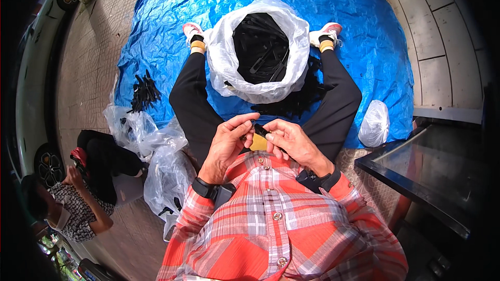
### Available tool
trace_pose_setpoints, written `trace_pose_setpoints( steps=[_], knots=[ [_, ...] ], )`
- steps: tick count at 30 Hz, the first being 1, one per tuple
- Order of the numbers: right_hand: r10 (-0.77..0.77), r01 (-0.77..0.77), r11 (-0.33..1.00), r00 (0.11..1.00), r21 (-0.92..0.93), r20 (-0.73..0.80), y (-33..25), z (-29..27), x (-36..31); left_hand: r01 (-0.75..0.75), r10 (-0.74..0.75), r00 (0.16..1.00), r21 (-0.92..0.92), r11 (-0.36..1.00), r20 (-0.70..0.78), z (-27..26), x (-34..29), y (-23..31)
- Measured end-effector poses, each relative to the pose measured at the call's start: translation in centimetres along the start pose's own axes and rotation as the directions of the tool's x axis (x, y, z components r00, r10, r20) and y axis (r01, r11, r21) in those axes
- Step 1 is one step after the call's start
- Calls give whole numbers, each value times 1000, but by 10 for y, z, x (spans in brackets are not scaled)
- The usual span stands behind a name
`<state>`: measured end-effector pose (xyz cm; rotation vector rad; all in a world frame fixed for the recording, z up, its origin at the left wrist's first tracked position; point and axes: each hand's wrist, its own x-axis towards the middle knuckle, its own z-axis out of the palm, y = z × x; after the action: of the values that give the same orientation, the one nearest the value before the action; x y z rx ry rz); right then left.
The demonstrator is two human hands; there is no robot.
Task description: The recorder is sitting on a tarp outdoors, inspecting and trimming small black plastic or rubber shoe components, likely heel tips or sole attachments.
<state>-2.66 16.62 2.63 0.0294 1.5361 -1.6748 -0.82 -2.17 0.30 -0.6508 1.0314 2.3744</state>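
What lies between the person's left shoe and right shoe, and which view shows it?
The head view shows it: an open whitish plastic bag, filled with black pieces, stands between the left shoe and the right shoe.

The big bag (219, 41) is milky white, and the pieces (260, 47) inside it are black. Under it, my tarp (166, 0) is bright blue; to its left lies a black pile (145, 92). Nearer me than the bag, the piece (260, 130) I hold is black and my shirt (255, 198) is plaid in red, white and grey. Beside the bag, my trousers (336, 93) are plain black, my shoes (329, 31) white and pink.
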Motion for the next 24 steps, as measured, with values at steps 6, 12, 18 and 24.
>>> trace_pose_setpoints(
  steps=[6, 12, 18, 24],
  knots=[
    [-5, 5, 999, 1000, 33, 10, 1, -4, -2, 16, -18, 999, -41, 999, -30, 4, -3, 0],
    [12, -31, 984, 994, 178, 107, -3, -7, -6, -82, 80, 993, 27, 996, 85, -5, -4, -5],
    [-11, -47, 948, 983, 315, 181, -5, -7, -3, -171, 155, 973, 79, 982, 172, -4, -6, -10],
    [17, -48, 984, 984, 174, 175, -17, -4, -3, -213, 190, 972, 181, 960, 137, -2, -17, -5]
  ],
)
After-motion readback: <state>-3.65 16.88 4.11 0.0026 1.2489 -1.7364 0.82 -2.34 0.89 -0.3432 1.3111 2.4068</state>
